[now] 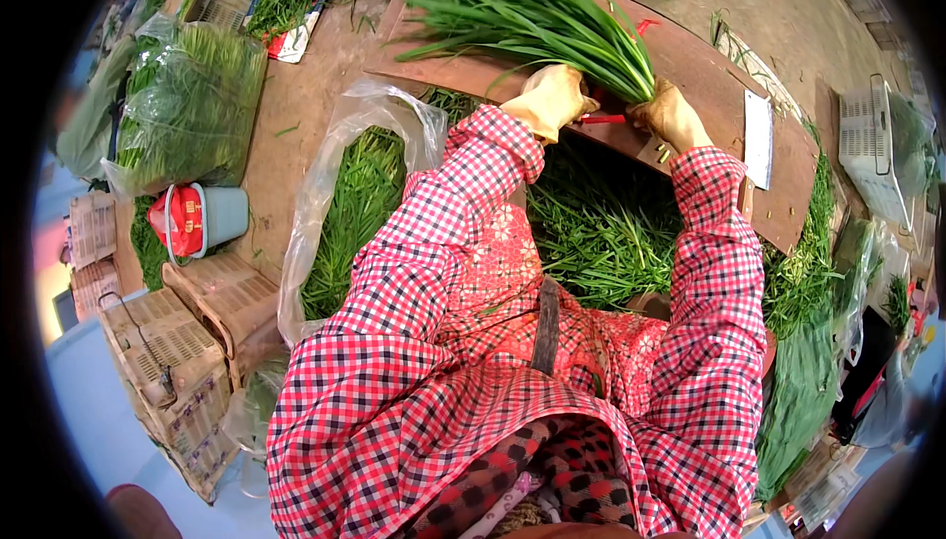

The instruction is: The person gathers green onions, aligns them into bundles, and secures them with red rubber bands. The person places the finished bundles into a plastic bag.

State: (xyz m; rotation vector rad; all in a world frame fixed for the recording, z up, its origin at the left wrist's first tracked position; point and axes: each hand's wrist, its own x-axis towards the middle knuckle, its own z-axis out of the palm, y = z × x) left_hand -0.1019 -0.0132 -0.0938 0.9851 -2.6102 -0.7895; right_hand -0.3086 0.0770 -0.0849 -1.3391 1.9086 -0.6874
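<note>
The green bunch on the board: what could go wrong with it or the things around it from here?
The green bunch narrows at the right hand but fans out widely at its leafy end, so leaves could slip loose or slide off the board.

The red object beside the left hand might get knocked into the loose greens below.

The white sheet lies near the right sleeve, which could brush it off.

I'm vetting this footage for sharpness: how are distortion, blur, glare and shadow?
Head view, distortion: the wooden board looks bowed; head view, blur: the green bundle has smeared leaf tips, perhaps from motion; head view, glare: the upper-left plastic bag shows pale highlights; head view, shadow: loose greens darken beneath the board.
</note>
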